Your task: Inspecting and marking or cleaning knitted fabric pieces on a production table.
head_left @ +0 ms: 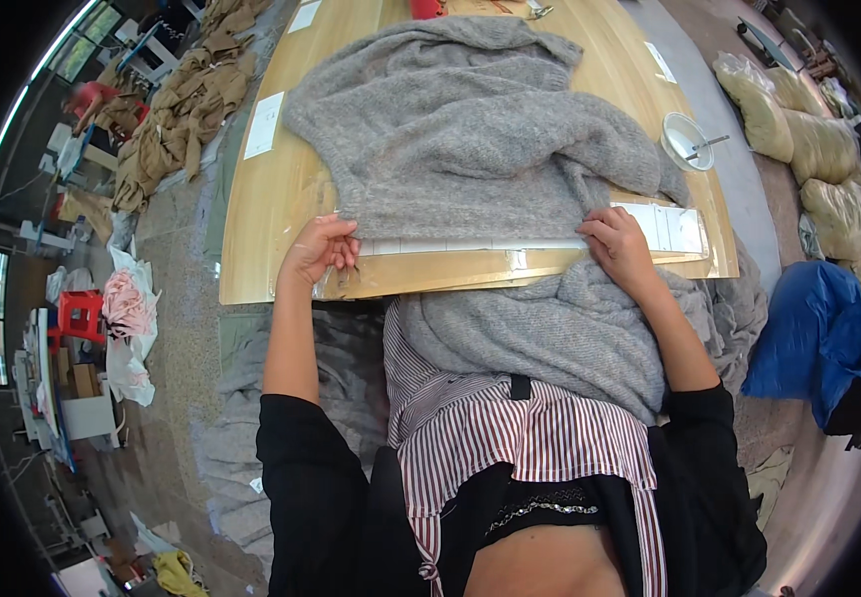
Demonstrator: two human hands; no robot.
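Observation:
A grey knitted sweater lies on the wooden table in front of me, its body loosely bunched and its ribbed hem running along the near edge. My left hand pinches the left corner of the hem between thumb and fingers; the other fingers curl below, and a small dark thing by them is too unclear to name. At the hem's right end, my right hand grips the knit with closed fingertips. Beneath the hem lies a white marked strip under clear tape. Another grey knit piece rests across my lap.
The table carries a white bowl with a metal tool at right, and a red object at the far edge. Grey knits are heaped at lower left. Brown garments, a red stool and blue bag stand around.

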